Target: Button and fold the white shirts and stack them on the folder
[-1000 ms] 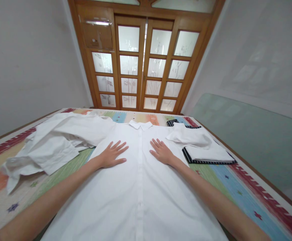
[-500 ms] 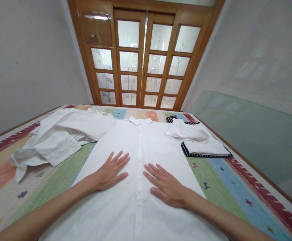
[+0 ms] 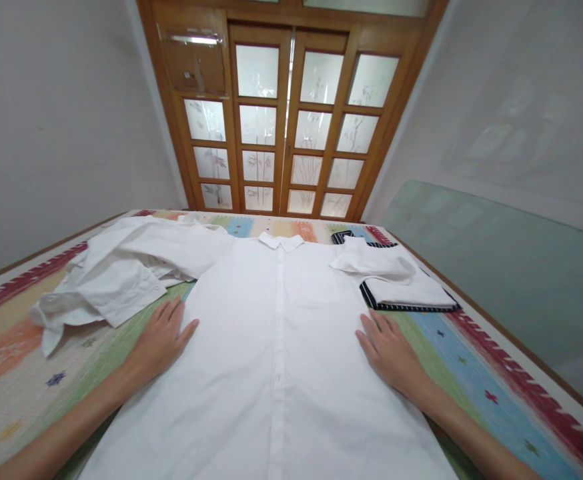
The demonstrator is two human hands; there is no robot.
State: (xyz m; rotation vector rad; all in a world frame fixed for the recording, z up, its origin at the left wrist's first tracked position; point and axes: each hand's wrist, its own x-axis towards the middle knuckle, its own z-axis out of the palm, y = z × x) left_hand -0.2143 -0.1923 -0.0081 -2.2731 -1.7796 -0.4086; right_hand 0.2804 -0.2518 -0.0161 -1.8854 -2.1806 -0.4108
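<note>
A white buttoned shirt point(image 3: 241, 347) lies front up and spread flat, its collar at the far end and its hem toward me. My left hand point(image 3: 163, 340) rests at the shirt's left side edge, thumb on the fabric, fingers stretched out. At the opposite side edge lies my right hand point(image 3: 389, 347), flat, fingers extended. Neither hand grips anything. The shirt's right sleeve lies over a folded dark garment with white stripes point(image 3: 411, 308). To the left, a crumpled white garment point(image 3: 116, 273) lies against the shirt's shoulder; whether it is partly the shirt's own sleeve, I cannot tell.
Under everything is a colourful striped cloth point(image 3: 476, 380) on a table with a wooden edge. Wooden doors with glass panes point(image 3: 291, 120) stand beyond the far end. A pale green board point(image 3: 501, 260) leans along the right wall.
Both hands have moved outward from beside the shirt's button placket to its two side edges. The shirt front now shows uncovered between them. The crumpled garment's lower end has shifted slightly.
</note>
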